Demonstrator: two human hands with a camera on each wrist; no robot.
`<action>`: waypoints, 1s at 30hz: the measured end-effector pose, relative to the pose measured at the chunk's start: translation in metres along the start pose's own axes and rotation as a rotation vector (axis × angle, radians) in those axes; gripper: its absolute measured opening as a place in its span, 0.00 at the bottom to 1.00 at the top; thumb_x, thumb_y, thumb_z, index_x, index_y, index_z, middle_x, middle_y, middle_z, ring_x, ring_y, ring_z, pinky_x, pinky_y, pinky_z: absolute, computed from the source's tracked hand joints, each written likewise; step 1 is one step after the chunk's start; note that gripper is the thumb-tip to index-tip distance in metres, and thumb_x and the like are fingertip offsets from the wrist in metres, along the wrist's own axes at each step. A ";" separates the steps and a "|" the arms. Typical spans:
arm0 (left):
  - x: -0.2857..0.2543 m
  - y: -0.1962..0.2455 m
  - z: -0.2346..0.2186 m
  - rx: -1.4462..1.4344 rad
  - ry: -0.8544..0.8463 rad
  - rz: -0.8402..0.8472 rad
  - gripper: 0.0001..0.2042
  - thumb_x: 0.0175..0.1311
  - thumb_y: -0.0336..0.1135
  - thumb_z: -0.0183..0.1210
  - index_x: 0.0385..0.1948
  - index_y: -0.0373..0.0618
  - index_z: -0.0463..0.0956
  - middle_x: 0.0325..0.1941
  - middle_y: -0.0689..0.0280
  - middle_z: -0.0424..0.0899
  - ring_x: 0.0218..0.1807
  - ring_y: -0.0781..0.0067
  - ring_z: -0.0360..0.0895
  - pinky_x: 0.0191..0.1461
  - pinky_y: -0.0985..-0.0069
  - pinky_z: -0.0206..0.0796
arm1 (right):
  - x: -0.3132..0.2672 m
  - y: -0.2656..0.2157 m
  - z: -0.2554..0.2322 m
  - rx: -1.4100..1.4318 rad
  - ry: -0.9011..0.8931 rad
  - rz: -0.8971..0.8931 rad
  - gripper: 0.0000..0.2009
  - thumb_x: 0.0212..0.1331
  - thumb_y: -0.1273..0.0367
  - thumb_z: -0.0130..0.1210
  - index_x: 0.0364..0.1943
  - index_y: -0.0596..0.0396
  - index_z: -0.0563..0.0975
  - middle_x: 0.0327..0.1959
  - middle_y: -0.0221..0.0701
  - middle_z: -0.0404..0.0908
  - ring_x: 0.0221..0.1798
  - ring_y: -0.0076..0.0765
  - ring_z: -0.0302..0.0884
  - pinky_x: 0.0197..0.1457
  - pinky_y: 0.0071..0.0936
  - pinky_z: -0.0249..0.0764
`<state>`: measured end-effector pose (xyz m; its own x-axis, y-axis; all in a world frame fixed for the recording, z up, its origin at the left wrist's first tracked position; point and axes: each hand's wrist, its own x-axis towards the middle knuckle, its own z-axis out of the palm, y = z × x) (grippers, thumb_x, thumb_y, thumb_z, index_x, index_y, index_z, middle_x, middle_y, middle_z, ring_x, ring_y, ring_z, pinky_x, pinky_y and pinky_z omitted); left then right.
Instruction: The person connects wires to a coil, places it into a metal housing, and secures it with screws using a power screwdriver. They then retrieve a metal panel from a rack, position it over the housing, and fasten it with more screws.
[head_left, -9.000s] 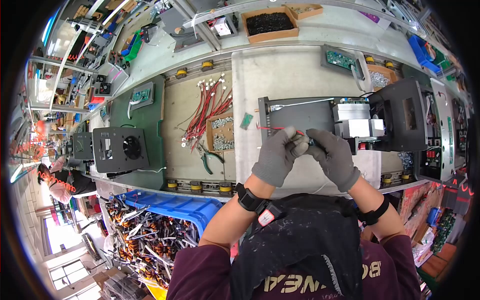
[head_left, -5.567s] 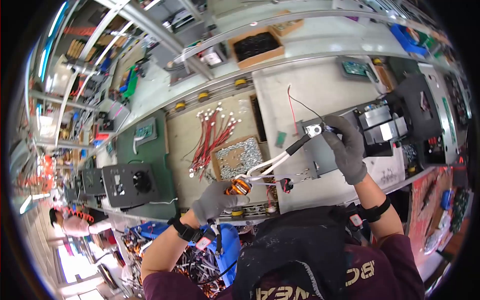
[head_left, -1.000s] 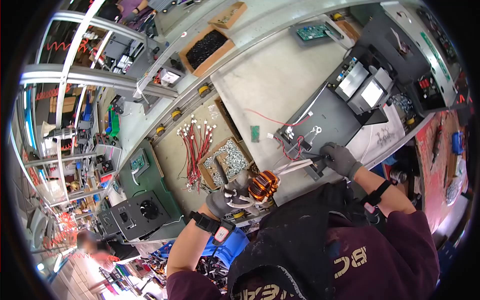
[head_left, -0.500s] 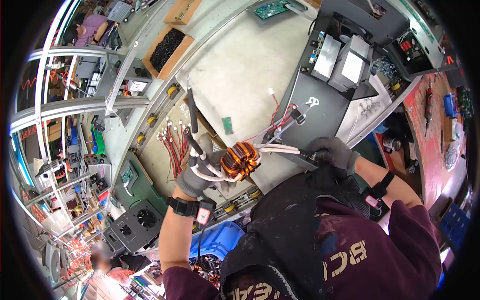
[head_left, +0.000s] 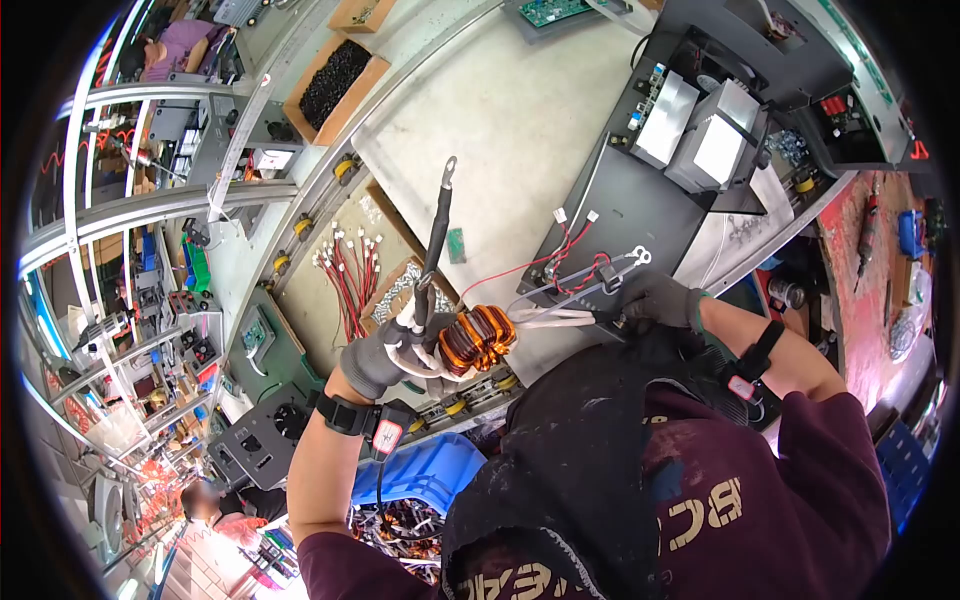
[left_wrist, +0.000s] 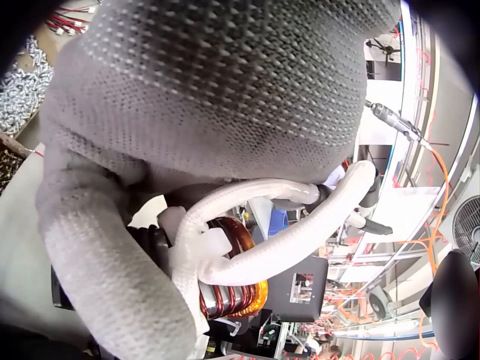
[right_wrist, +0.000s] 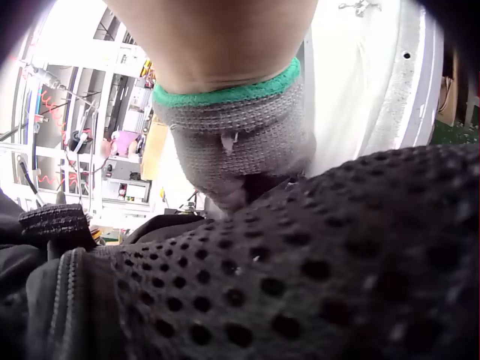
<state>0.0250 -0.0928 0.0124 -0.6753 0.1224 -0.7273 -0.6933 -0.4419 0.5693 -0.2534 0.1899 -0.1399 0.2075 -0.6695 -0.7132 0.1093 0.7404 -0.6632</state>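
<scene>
My gloved left hand (head_left: 375,362) grips a copper-wound toroidal coil (head_left: 478,340) by its white-sleeved leads. In the left wrist view, the fingers of the left hand (left_wrist: 210,97) curl beside the white leads (left_wrist: 300,240), and the coil (left_wrist: 255,296) shows below them. From this hand a black-sleeved lead (head_left: 440,220) rises, ending in a ring terminal (head_left: 450,165). On the other side, my right hand (head_left: 660,303) holds the ends of the coil's other white leads (head_left: 555,317), close to my chest; its fingertips are hidden. The right wrist view shows mainly the glove's cuff (right_wrist: 232,120) and dark clothing.
A black metal chassis (head_left: 620,220) with heatsink blocks (head_left: 715,150) lies on the bench. Red wires with white connectors (head_left: 575,235) run over its near edge. A small green board (head_left: 456,245), a screw box (head_left: 400,290), a red wire bundle (head_left: 345,280) and a blue crate (head_left: 425,475) are around.
Nine seconds ago both hands were together over the chassis; by 5.6 seconds ago they held the coil and its lead. Since one second ago, the left hand's black-sleeved leads have risen.
</scene>
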 end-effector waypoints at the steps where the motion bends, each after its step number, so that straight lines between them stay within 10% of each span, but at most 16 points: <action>1: 0.000 0.004 0.005 -0.060 -0.033 -0.010 0.17 0.61 0.36 0.57 0.49 0.39 0.70 0.29 0.63 0.82 0.24 0.76 0.80 0.26 0.82 0.72 | 0.004 -0.001 -0.001 -0.001 -0.005 0.001 0.07 0.54 0.70 0.56 0.34 0.60 0.80 0.32 0.39 0.79 0.34 0.45 0.78 0.43 0.35 0.73; 6: 0.005 0.004 0.009 -0.166 -0.137 -0.190 0.19 0.60 0.42 0.59 0.47 0.38 0.70 0.28 0.60 0.81 0.24 0.72 0.80 0.24 0.81 0.73 | 0.006 -0.015 0.006 -0.737 0.120 -0.097 0.17 0.59 0.57 0.52 0.36 0.57 0.81 0.37 0.45 0.80 0.39 0.50 0.78 0.45 0.36 0.73; 10: 0.005 -0.003 0.010 -0.638 -0.344 0.135 0.15 0.60 0.48 0.57 0.37 0.47 0.70 0.34 0.52 0.79 0.32 0.52 0.79 0.26 0.64 0.75 | 0.008 0.006 0.009 -0.599 0.253 -0.292 0.13 0.57 0.62 0.54 0.36 0.57 0.81 0.37 0.40 0.81 0.38 0.42 0.79 0.44 0.34 0.73; 12: 0.007 -0.025 0.000 -0.707 -0.333 0.094 0.12 0.62 0.49 0.55 0.28 0.53 0.70 0.34 0.49 0.78 0.37 0.39 0.78 0.28 0.53 0.75 | -0.006 -0.012 0.009 -0.088 0.079 0.001 0.10 0.56 0.66 0.56 0.37 0.56 0.81 0.36 0.35 0.82 0.37 0.32 0.78 0.44 0.30 0.73; 17: 0.005 -0.051 -0.012 -0.782 -0.432 0.120 0.09 0.59 0.43 0.60 0.29 0.55 0.70 0.32 0.57 0.77 0.35 0.50 0.76 0.35 0.57 0.68 | 0.002 0.014 0.007 -0.022 0.074 -0.139 0.10 0.55 0.68 0.56 0.40 0.53 0.81 0.33 0.35 0.82 0.36 0.31 0.79 0.42 0.30 0.74; 20: 0.000 -0.021 0.001 -0.634 -0.410 0.062 0.07 0.59 0.40 0.60 0.30 0.55 0.70 0.31 0.59 0.77 0.37 0.52 0.76 0.38 0.59 0.69 | 0.024 0.028 0.010 -0.434 0.221 -0.366 0.11 0.56 0.65 0.53 0.39 0.54 0.81 0.32 0.41 0.82 0.37 0.42 0.80 0.44 0.35 0.74; 22: -0.008 -0.002 0.007 -0.496 -0.310 -0.060 0.07 0.58 0.37 0.60 0.33 0.55 0.71 0.34 0.59 0.77 0.40 0.54 0.76 0.39 0.61 0.71 | 0.029 0.024 0.015 -0.848 0.221 -0.123 0.13 0.58 0.63 0.50 0.40 0.54 0.80 0.36 0.45 0.81 0.41 0.51 0.78 0.47 0.40 0.72; 27: -0.015 -0.009 0.006 -0.015 -0.116 -0.267 0.16 0.56 0.31 0.61 0.46 0.48 0.69 0.44 0.57 0.75 0.42 0.63 0.77 0.37 0.70 0.76 | 0.016 0.015 0.014 -0.561 0.168 -0.126 0.15 0.60 0.60 0.45 0.40 0.53 0.78 0.39 0.44 0.80 0.43 0.53 0.77 0.48 0.42 0.72; 30: -0.015 -0.023 0.002 -0.241 -0.075 -0.158 0.22 0.58 0.28 0.59 0.53 0.42 0.63 0.49 0.57 0.73 0.39 0.69 0.79 0.32 0.72 0.77 | 0.019 0.019 0.014 -0.602 0.224 -0.261 0.15 0.61 0.60 0.43 0.40 0.53 0.78 0.38 0.44 0.80 0.42 0.53 0.77 0.47 0.42 0.72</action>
<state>0.0508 -0.0829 0.0106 -0.5863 0.2681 -0.7644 -0.7177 -0.6095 0.3368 -0.2334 0.1921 -0.1629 0.0346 -0.8655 -0.4998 -0.4435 0.4349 -0.7837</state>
